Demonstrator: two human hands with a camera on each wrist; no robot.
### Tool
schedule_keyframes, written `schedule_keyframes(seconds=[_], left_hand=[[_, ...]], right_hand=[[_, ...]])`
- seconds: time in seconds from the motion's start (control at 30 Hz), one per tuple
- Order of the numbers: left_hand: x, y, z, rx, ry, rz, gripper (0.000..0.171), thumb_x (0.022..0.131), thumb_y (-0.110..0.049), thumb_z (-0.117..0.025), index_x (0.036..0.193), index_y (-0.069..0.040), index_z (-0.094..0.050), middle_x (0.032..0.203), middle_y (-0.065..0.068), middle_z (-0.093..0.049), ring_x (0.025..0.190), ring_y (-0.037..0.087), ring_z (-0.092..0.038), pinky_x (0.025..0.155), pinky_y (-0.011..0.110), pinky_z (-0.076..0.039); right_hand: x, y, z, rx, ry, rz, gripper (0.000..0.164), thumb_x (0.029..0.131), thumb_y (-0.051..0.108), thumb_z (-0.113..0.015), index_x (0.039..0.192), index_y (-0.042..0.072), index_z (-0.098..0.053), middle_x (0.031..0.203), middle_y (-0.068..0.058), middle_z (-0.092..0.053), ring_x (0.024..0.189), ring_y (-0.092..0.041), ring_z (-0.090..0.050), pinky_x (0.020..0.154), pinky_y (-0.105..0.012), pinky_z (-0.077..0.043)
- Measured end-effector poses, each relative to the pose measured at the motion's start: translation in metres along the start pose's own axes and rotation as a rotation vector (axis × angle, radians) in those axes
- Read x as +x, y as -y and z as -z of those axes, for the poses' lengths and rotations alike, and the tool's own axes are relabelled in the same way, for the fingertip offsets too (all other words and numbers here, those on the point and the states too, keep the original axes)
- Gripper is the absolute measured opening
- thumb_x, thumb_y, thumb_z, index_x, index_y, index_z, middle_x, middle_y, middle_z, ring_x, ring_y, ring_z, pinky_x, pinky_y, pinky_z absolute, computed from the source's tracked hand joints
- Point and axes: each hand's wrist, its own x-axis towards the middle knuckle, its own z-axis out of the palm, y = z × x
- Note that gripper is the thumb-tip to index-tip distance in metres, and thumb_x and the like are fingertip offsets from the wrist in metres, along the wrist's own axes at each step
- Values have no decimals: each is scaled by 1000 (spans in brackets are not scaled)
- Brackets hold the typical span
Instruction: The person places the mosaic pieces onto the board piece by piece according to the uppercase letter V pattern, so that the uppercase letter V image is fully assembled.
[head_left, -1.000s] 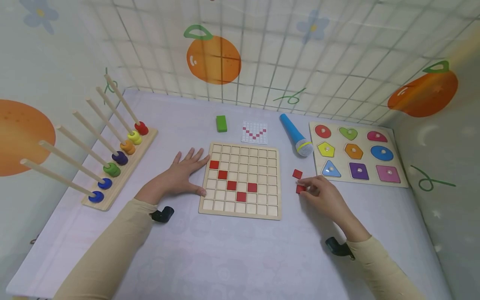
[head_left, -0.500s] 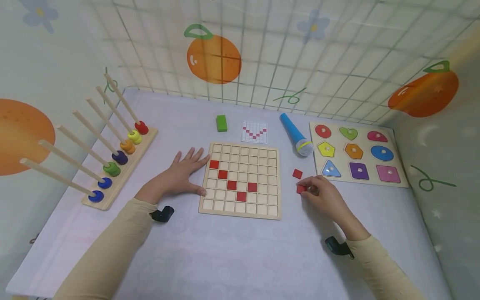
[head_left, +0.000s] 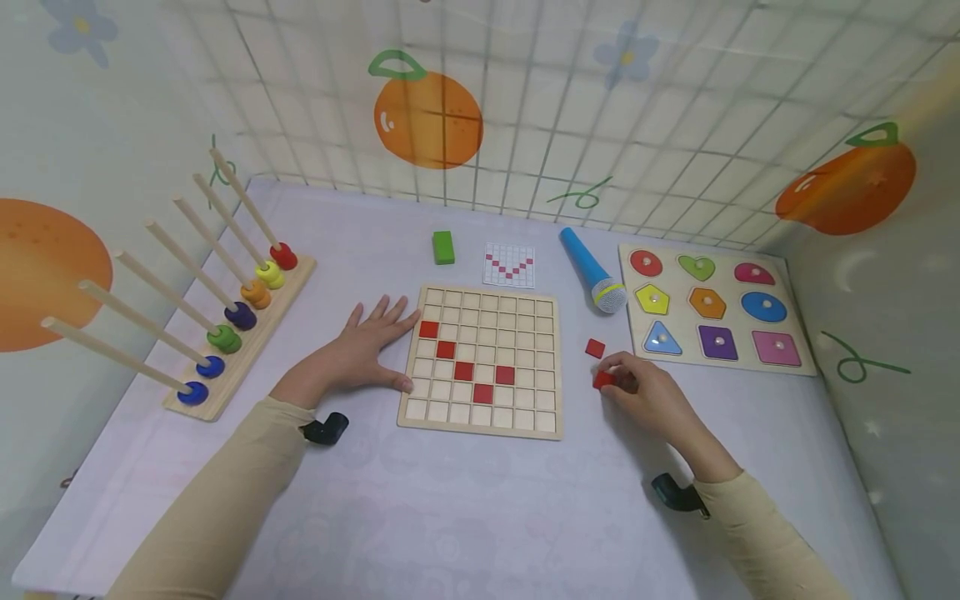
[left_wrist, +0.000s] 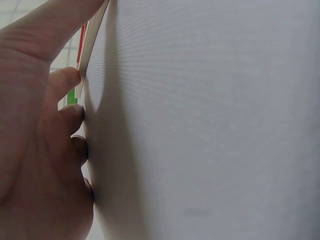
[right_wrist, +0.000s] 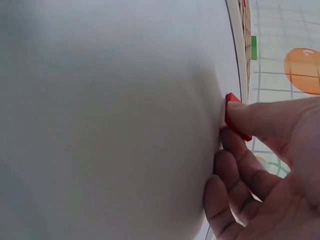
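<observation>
A wooden grid board (head_left: 525, 333) lies flat in the middle of the table, with several red square tiles (head_left: 483, 393) set in its cells. My left hand (head_left: 360, 354) rests at the board's left edge, fingers spread and straight, thumb and index touching the rim. To the right of the board, my right hand (head_left: 651, 392) pinches a red square tile (head_left: 603, 380) between thumb and fingers; the right wrist view shows this red tile (right_wrist: 234, 117) tilted up at the table surface. Another red tile (head_left: 595, 348) lies just beyond that hand.
Behind the board are a green block (head_left: 443, 247), a pattern card (head_left: 509, 265) with a red V of squares, and a blue toy microphone (head_left: 588, 267). A shape puzzle board (head_left: 731, 329) lies at the right. A pegged stacker (head_left: 247, 342) with coloured rings stands at the left.
The red tile at my right fingertips has tilted up and shifted very slightly, now pinched. My left hand and the board have stayed in place.
</observation>
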Motion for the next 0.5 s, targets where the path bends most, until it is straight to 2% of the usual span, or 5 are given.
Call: schedule_keyframes(seconds=[0.17, 0.5], left_hand=[[0, 1, 0, 2, 3, 2, 121, 71, -61, -85, 164, -21, -18, 171, 9, -1, 156, 31, 13, 122, 54, 15], [0, 0, 0, 0, 1, 7, 122, 70, -62, -85, 164, -21, -19, 171, 9, -2, 156, 31, 13, 122, 55, 15]], right_hand=[[-1, 1, 2, -7, 2, -15, 33, 92, 16, -77, 124, 16, -66, 111, -11, -70, 98, -29, -64, 87, -46, -59], [-3, -1, 1, 13, 5, -5, 32, 96, 13, -71, 128, 16, -65, 108, -10, -70, 92, -25, -62, 84, -41, -57]])
